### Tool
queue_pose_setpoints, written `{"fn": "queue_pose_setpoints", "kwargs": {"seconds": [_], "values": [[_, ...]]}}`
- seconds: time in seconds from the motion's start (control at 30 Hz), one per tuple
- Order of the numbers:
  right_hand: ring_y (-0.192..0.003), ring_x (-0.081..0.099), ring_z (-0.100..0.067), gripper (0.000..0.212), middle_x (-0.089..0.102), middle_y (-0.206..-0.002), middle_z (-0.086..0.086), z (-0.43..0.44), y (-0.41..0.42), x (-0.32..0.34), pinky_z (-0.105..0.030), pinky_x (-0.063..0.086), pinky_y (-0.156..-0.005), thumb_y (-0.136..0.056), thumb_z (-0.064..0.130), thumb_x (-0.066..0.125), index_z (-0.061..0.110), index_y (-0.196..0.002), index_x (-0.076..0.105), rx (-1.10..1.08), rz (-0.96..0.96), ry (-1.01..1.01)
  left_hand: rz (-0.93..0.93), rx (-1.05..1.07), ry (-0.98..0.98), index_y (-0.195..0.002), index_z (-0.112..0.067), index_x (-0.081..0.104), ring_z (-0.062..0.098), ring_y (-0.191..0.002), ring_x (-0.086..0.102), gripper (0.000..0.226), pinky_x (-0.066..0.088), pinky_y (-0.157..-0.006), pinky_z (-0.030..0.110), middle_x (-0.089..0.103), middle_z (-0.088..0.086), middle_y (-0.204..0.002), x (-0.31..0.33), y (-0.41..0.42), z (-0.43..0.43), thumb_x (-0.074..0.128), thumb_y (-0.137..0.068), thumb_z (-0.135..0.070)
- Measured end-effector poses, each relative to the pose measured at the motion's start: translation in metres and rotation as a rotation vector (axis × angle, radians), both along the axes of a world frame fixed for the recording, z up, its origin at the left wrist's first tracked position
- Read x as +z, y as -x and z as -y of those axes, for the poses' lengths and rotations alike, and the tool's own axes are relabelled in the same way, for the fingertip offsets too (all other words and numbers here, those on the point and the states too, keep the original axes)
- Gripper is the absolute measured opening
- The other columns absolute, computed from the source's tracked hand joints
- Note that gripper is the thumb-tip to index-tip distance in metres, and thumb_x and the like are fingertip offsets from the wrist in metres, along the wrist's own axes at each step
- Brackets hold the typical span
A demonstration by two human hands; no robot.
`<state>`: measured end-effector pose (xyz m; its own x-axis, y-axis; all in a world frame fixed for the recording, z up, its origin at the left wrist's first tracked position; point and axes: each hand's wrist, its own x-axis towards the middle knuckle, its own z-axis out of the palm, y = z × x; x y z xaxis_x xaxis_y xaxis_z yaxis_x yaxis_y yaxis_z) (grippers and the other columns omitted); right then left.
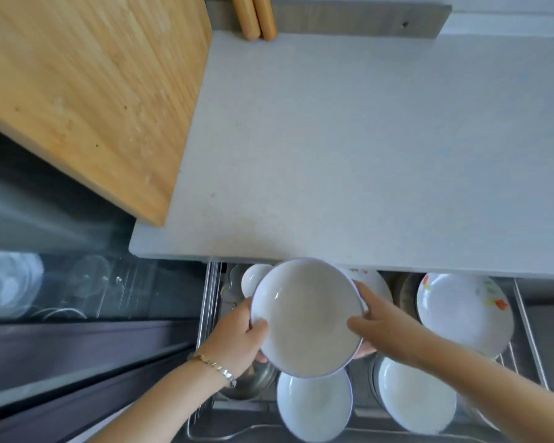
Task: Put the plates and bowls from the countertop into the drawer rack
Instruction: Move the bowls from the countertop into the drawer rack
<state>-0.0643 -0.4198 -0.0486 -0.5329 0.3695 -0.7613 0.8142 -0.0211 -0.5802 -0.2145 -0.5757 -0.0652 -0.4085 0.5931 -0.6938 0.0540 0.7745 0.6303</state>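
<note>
A white bowl (307, 318) is held in both hands above the open drawer rack (207, 314).

The left hand (237, 340) clasps the bowl's left rim, thumb pressed over the edge and fingers curled beneath; the right hand (378, 324) pinches the right rim, thumb inside and fingers behind. The bowl sits tilted, its hollow facing up, just forward of the countertop (349, 139) edge. Below it the rack holds a blue-rimmed bowl (314, 407) at the front, a white plate (416, 394) to its right, a flower-patterned plate (464, 311) further right, a small white bowl (253, 278) at the back left, and a steel bowl (253, 383) under the left wrist, which wears a bracelet (215, 367). A wooden cutting board (87, 84) overhangs the counter's left side.
</note>
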Motion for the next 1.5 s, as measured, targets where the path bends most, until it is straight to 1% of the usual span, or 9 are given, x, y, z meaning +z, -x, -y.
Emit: {"fn": "queue_pose_setpoints", "kwargs": {"seconds": [0.2,0.33,0.43,0.53,0.77,1.03,1.13,1.27,1.5], "values": [[-0.1,0.05,-0.018,0.059,0.056,-0.121,-0.005,0.065,0.004,-0.067,-0.023,0.039,-0.085,-0.085,0.006,0.049,0.022,-0.141,0.035,0.076,0.115,0.036,0.083,0.19,0.207,-0.125,-0.01,0.051,0.023,-0.085,0.059,0.038,0.059,-0.057,0.027,0.057,0.008,-0.103,-0.061,-0.02,0.056,0.037,-0.09,-0.002],[-0.108,0.057,-0.029,0.058,0.059,-0.123,-0.01,0.086,0.02,-0.105,-0.037,0.049,-0.093,-0.082,0.01,0.049,0.021,-0.138,0.038,0.166,0.189,-0.033,0.017,0.313,0.331,-0.116,-0.006,0.055,0.031,-0.092,0.06,0.031,0.06,-0.071,0.039,0.058,0.012,-0.099,-0.097,-0.021,0.076,0.04,-0.09,-0.005],[-0.111,0.056,-0.033,0.051,0.061,-0.121,-0.015,0.087,0.038,-0.125,-0.034,0.045,-0.093,-0.082,0.005,0.047,0.013,-0.132,0.043,0.264,0.203,-0.113,-0.053,0.389,0.442,-0.101,-0.004,0.057,0.037,-0.099,0.063,0.019,0.057,-0.083,0.046,0.061,0.02,-0.099,-0.119,-0.02,0.082,0.043,-0.088,-0.007],[-0.113,0.056,-0.034,0.051,0.062,-0.121,-0.017,0.09,0.054,-0.144,-0.034,0.045,-0.096,-0.081,0.003,0.046,0.012,-0.131,0.046,0.338,0.196,-0.149,-0.068,0.485,0.488,-0.112,0.004,0.059,0.038,-0.103,0.062,0.031,0.055,-0.087,0.041,0.064,0.025,-0.112,-0.137,-0.021,0.085,0.044,-0.087,-0.004],[-0.112,0.055,-0.039,0.043,0.058,-0.12,-0.025,0.111,0.069,-0.17,-0.037,0.046,-0.088,-0.086,-0.002,0.039,0.003,-0.129,0.039,0.437,0.287,-0.137,-0.042,0.589,0.569,-0.119,0.005,0.057,0.038,-0.11,0.061,0.034,0.051,-0.092,0.037,0.062,0.024,-0.122,-0.161,-0.027,0.105,0.039,-0.091,-0.001],[-0.102,0.055,-0.032,0.056,0.051,-0.123,-0.018,0.132,0.065,-0.182,-0.033,0.046,-0.087,-0.09,-0.001,0.038,0.02,-0.142,0.036,0.316,0.23,-0.373,-0.009,0.668,0.566,-0.127,0.0,0.05,0.037,-0.116,0.058,0.036,0.049,-0.096,0.04,0.057,0.021,-0.13,-0.174,-0.033,0.106,0.038,-0.094,-0.009],[-0.097,0.058,-0.032,0.053,0.035,-0.129,-0.017,0.133,0.064,-0.182,-0.035,0.048,-0.089,-0.093,0.004,0.04,0.023,-0.142,0.035,0.298,0.224,-0.412,0.057,0.744,0.513,-0.126,0.0,0.052,0.04,-0.114,0.058,0.037,0.053,-0.091,0.048,0.057,0.02,-0.131,-0.179,-0.032,0.106,0.04,-0.091,-0.003],[-0.107,0.058,-0.033,0.039,0.05,-0.125,-0.016,0.129,0.061,-0.183,-0.036,0.048,-0.085,-0.095,0.012,0.045,0.012,-0.134,0.041,0.3,0.23,-0.415,0.128,0.841,0.468,-0.132,-0.001,0.045,0.043,-0.121,0.05,0.041,0.055,-0.08,0.052,0.048,0.016,-0.138,-0.173,-0.032,0.099,0.033,-0.093,0.005],[-0.106,0.059,-0.032,0.036,0.05,-0.123,-0.018,0.127,0.064,-0.187,-0.034,0.048,-0.088,-0.094,0.008,0.038,0.006,-0.129,0.044,0.473,0.274,-0.501,0.265,0.82,0.467,-0.133,-0.009,0.039,0.031,-0.065,0.06,0.039,0.055,-0.056,0.041,0.054,0.019,-0.129,-0.176,-0.032,0.097,0.034,-0.095,-0.003]]}}
